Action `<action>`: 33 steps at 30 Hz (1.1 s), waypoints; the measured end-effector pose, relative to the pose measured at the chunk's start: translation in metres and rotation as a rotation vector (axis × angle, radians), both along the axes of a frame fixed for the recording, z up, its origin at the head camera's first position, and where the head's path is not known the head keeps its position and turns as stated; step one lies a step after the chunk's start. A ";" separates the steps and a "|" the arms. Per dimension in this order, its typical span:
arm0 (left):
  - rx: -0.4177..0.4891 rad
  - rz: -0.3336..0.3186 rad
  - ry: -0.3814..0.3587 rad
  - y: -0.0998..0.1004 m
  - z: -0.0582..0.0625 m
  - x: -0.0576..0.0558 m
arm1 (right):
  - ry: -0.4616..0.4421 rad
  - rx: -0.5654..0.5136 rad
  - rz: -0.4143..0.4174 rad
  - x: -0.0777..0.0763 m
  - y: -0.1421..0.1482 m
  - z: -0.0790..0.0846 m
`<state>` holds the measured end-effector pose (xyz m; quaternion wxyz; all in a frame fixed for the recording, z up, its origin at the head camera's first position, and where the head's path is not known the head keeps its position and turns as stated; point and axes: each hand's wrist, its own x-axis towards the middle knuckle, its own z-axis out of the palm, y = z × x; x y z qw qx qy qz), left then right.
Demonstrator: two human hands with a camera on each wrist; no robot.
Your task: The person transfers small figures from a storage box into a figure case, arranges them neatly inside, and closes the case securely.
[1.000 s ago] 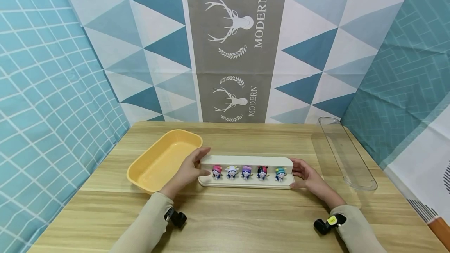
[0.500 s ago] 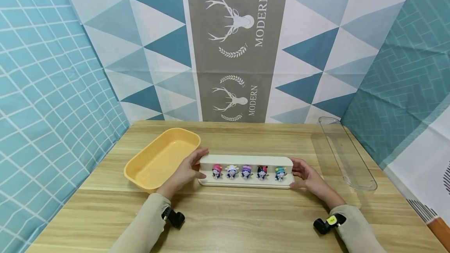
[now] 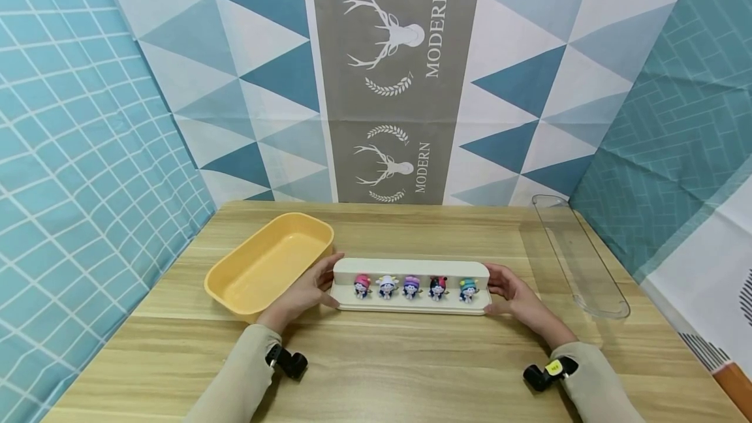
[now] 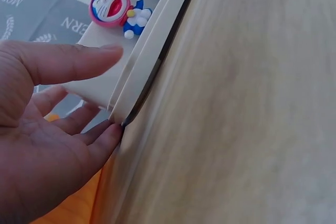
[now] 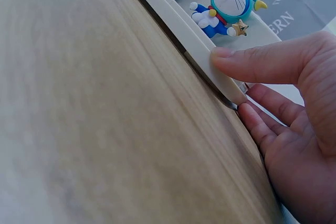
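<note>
A long cream display stand (image 3: 411, 304) with a raised back lies across the middle of the table. On it stand several small cartoon cat figurines in coloured hats, from a pink-hooded figurine (image 3: 361, 286) at the left to a teal-hooded figurine (image 3: 467, 290) at the right. My left hand (image 3: 302, 296) is at the stand's left end; its fingertips touch the lower corner, and in the left wrist view the thumb (image 4: 79, 62) is lifted off the surface. At the other end, my right hand (image 3: 517, 296) grips the corner, thumb (image 5: 252, 65) on the front edge, fingers against the end.
A yellow plastic basin (image 3: 252, 266) stands left of the stand, just behind my left hand. A clear plastic cover (image 3: 578, 260) lies along the right side of the wooden table (image 3: 411, 371). Patterned cloth hangs behind and on both sides.
My left hand has shifted slightly left and its thumb has come back off the stand's top. The yellow basin has slid a little left. The right hand and figurines stay put.
</note>
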<state>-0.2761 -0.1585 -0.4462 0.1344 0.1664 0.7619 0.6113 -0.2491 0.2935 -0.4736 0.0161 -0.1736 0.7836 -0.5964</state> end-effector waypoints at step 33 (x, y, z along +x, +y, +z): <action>0.022 -0.100 0.030 -0.013 -0.008 -0.003 | 0.019 -0.021 0.024 0.002 0.001 0.003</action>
